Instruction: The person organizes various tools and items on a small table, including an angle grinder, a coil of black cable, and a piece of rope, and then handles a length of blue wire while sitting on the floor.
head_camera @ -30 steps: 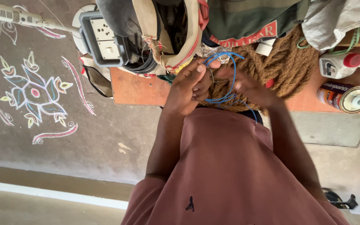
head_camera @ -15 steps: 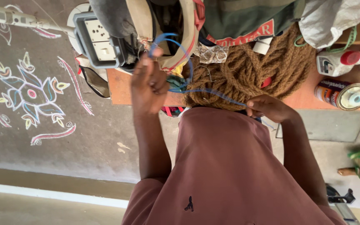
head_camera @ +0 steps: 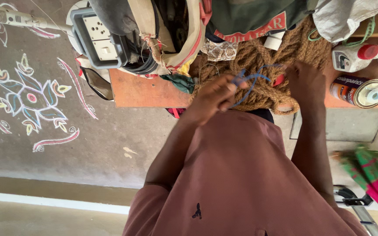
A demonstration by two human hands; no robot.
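Note:
A thin blue wire is looped in front of me, over a big coil of brown coir rope on an orange table. My left hand pinches the near part of the wire loop. My right hand is over the rope's right side, back facing up, fingers curled down where the wire's far end reaches them. My brownish-red shirt fills the lower middle of the view.
A grey socket box and a worn cloth bag crowd the table's left. A white bottle with a red cap and paint cans lie right. A chalk flower drawing marks the floor. Another person's green and pink cloth enters lower right.
My left hand dropped from high near the bag down to the rope. My right hand rose from my chest onto the rope. The wire loop shrank between them. The green and pink cloth came closer.

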